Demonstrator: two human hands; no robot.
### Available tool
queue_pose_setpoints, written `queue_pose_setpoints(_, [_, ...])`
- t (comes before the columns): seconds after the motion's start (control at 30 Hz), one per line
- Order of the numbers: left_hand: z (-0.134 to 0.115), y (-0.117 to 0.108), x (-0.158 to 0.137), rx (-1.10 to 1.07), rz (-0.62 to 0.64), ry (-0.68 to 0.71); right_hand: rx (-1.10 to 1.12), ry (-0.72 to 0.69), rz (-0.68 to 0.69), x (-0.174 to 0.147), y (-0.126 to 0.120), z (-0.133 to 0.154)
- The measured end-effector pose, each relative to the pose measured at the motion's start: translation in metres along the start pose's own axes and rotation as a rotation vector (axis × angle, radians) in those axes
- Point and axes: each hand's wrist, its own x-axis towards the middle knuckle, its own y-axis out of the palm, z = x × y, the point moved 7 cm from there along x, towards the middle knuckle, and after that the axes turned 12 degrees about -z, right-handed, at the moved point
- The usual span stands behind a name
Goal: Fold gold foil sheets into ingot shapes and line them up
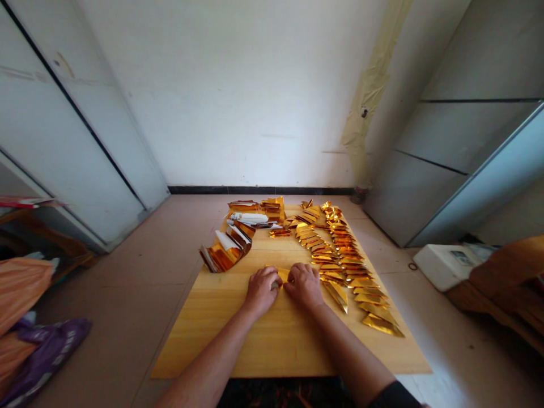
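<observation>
Gold foil sheet lies near the middle of a wooden table, caught between a person's two bare hands. Left hand and right hand face each other, fingers curled in close and holding the foil, the gap between them narrow; much of the piece is hidden beneath the knuckles. Folded foil pieces overlap in a long row down the table's right edge, from the far right corner toward the near right one. A second row curves inside it, ending just beside the right hand. Curled foil sheets, some showing white backs, lie by the left edge toward the far left corner, near a white bundle.
</observation>
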Motion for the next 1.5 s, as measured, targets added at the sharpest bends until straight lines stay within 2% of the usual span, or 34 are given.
queue_pose_setpoints(0.2, [-0.009, -0.007, 0.0, 0.117, 0.017, 0.15, -0.003, -0.095, 0.028, -0.001, -0.001, 0.0])
queue_pose_setpoints(0.37, [-0.009, -0.017, 0.001, 0.273, -0.043, 0.273, -0.009, -0.165, 0.076, -0.011, -0.003, 0.009])
queue_pose_setpoints(0.5, [-0.005, -0.018, 0.001, 0.317, -0.04, 0.281, -0.014, -0.215, 0.104, -0.019, 0.002, 0.02])
queue_pose_setpoints(0.63, [-0.003, -0.017, 0.0, 0.299, -0.021, 0.279, -0.007, -0.282, 0.074, -0.019, 0.003, 0.027])
queue_pose_setpoints(0.97, [-0.002, -0.029, -0.01, 0.206, -0.083, 0.335, 0.097, -0.372, 0.132, -0.014, 0.007, 0.026])
queue_pose_setpoints(1.17, [0.001, -0.029, -0.015, 0.237, -0.046, 0.356, 0.076, -0.396, 0.133, -0.009, 0.013, 0.026])
queue_pose_setpoints(1.5, [0.005, -0.023, -0.009, 0.194, -0.093, 0.204, 0.204, -0.475, 0.135, -0.006, 0.008, 0.02])
